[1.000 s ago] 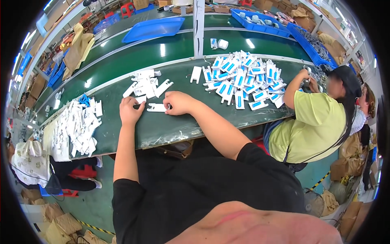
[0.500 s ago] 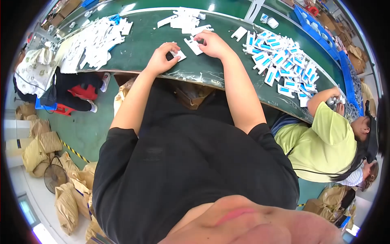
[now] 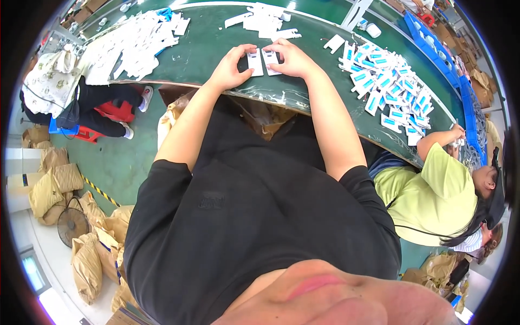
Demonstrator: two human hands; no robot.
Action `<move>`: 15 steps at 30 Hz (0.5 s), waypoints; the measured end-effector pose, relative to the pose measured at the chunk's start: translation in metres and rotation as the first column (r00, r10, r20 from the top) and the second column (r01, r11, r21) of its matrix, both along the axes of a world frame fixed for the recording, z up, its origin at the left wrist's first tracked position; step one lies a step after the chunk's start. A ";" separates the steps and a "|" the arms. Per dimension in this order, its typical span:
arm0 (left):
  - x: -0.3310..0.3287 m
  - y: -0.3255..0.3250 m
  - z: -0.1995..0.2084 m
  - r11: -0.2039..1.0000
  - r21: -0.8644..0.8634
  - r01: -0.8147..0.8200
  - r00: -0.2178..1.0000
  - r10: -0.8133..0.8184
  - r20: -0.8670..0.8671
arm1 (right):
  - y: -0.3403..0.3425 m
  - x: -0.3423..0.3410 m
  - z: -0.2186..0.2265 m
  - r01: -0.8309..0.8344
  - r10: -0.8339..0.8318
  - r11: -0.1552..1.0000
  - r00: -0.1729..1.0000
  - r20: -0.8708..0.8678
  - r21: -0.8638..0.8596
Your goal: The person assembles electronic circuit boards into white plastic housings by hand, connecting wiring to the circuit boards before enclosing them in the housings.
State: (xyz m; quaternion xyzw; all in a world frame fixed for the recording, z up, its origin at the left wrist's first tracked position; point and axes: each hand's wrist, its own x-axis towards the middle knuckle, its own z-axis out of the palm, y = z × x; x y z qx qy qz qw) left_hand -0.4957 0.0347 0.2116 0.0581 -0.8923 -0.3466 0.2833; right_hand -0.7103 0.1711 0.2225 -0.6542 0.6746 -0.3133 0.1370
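Observation:
Two flat white plastic pieces stand side by side on the green tabletop, a narrow gap between them. My left hand (image 3: pixel 233 69) grips the left-hand white plastic piece (image 3: pixel 255 64) by its outer side, thumb and fingers curled round its edge. The right-hand white plastic piece (image 3: pixel 270 62) is pinched in the same way by my right hand (image 3: pixel 297 59), whose fingers hide part of it. Beyond my hands lies a small heap of white plastic parts (image 3: pixel 262 21). A lone white piece (image 3: pixel 334 43) rests to the right of my right hand.
A large pile of white parts (image 3: pixel 138 49) spreads over the table's left. White parts with blue inserts (image 3: pixel 390 81) are heaped on the right. Blue bins (image 3: pixel 428 40) line the far right edge. A co-worker in a yellow-green shirt (image 3: pixel 447 189) sits at the right.
My hands have drawn closer together. The left piece, tilted before, now stands straight beside the right one, which has also been straightened. The co-worker's arm has shifted.

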 end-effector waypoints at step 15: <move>-0.001 0.004 0.006 0.915 -0.400 0.053 0.999 -0.053 0.012 | -0.009 -0.024 -0.008 0.249 -0.370 0.885 0.889 -0.269 -0.392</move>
